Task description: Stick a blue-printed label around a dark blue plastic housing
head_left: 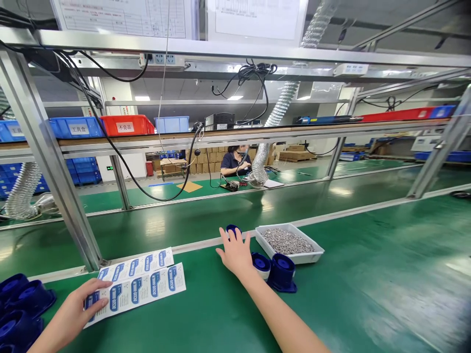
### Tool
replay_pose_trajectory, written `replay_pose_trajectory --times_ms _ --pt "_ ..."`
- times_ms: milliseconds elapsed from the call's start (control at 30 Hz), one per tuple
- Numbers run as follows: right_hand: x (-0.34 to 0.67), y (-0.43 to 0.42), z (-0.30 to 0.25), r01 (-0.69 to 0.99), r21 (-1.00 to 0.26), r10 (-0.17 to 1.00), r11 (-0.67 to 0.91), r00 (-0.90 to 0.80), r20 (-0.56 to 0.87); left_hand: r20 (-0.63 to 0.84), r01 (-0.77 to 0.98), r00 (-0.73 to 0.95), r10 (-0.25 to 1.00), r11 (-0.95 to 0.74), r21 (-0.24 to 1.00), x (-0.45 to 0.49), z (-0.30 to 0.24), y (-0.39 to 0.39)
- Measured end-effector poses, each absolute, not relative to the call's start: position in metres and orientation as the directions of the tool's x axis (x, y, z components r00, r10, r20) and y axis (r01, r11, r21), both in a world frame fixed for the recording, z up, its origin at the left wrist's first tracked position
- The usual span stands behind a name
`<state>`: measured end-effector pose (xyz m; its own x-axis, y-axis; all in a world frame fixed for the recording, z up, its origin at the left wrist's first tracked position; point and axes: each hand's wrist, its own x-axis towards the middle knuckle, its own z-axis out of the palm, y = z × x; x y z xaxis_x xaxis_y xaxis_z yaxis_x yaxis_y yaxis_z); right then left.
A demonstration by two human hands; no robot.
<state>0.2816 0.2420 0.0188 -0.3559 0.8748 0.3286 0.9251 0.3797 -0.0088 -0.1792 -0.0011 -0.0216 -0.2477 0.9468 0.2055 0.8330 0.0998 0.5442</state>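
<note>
Blue round cap (233, 229) under right hand (235, 252), grip spread; left hand (77, 308) flat, open, on label sheet (147, 284).

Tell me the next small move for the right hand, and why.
Likely best: curl the fingers of the right hand around the blue part and pick it up. That hand is spread open with its fingertips at the part and grips nothing yet, while the left hand lies flat on the label sheet.
</note>
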Motion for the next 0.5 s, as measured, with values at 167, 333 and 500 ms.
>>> replay_pose_trajectory --times_ms 167,333,500 --pt "0.286 0.235 0.028 0.962 0.051 0.899 0.270 -0.270 0.343 0.213 0.814 -0.291 0.933 0.125 0.567 -0.175 -0.021 -0.002" --pt "0.285 0.225 0.040 0.986 0.069 0.917 0.150 -0.165 0.364 0.194 0.828 -0.265 0.944 0.120 0.547 -0.179 -0.020 -0.003" --pt "0.292 0.217 0.045 0.990 0.089 0.925 0.108 -0.133 0.356 0.184 0.837 -0.247 0.951 0.114 0.535 -0.169 -0.006 0.001"
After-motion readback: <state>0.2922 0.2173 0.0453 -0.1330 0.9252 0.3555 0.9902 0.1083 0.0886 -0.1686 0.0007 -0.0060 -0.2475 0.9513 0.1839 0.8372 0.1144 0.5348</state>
